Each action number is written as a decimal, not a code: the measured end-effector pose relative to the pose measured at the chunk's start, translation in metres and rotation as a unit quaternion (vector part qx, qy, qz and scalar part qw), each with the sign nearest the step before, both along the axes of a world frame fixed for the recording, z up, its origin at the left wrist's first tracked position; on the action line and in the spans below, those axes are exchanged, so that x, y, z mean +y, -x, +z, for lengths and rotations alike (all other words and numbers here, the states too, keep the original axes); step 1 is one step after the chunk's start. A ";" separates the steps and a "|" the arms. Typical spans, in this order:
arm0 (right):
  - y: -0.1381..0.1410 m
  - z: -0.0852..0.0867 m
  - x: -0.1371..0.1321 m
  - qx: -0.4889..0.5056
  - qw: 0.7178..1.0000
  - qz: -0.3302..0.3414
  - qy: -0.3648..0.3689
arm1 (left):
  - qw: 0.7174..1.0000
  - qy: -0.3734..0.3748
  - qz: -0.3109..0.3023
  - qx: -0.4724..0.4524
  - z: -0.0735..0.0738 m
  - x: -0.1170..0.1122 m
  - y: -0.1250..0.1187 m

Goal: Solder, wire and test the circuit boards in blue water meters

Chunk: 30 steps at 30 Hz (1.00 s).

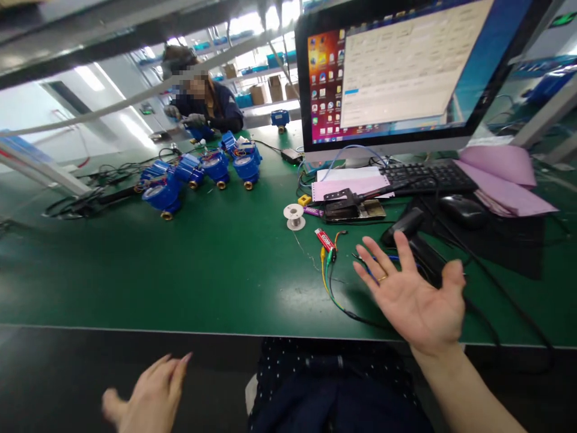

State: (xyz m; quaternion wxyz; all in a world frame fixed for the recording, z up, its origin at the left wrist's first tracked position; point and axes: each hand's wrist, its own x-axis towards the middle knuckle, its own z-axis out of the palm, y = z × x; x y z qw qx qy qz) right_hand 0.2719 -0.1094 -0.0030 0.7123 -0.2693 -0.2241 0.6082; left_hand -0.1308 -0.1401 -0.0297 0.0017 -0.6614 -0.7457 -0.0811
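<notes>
My right hand [417, 304] is held palm up over the front of the green workbench [202, 276], its fingers spread and a ring on one of them. It holds nothing. Close by lie a black handheld scanner [419, 249] and a red battery [325, 239] with coloured clip leads [330, 282] attached. Below the bench's front edge, at the lower left, my left hand [148, 391] is empty, with fingers apart. A spool of solder wire [294, 217] stands upright beyond the battery, and a soldering iron [374, 191] rests across its black stand [340, 209].
Several blue water meters [246, 168] stand at the back left among cables. Behind them a gloved person [216, 108] handles another blue unit. A monitor [396, 78], keyboard [424, 177], mouse [462, 210] and pink paper [505, 180] occupy the right. A grey cable [135, 96] crosses the upper left.
</notes>
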 end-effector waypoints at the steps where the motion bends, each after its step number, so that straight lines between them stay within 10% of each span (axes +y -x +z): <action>1: 0.005 0.004 -0.002 0.025 1.000 0.015 -0.004 | 0.999 0.002 -0.040 -0.029 0.002 0.002 -0.016; 10: 0.028 0.016 -0.021 0.023 0.993 0.085 -0.074 | 0.877 -0.029 -0.305 -0.370 0.037 0.026 -0.170; 17: 0.038 -0.002 -0.029 -0.195 0.978 0.011 -0.071 | 0.844 -0.011 -0.262 -0.468 0.027 0.032 -0.196; 25: 0.026 -0.030 -0.025 -0.574 0.798 -0.094 -0.159 | 0.959 -0.033 -0.259 -0.113 -0.032 0.076 -0.197; 30: 0.017 -0.061 -0.022 -0.626 0.759 -0.147 -0.104 | 0.934 -0.049 -0.347 0.071 -0.057 0.094 -0.201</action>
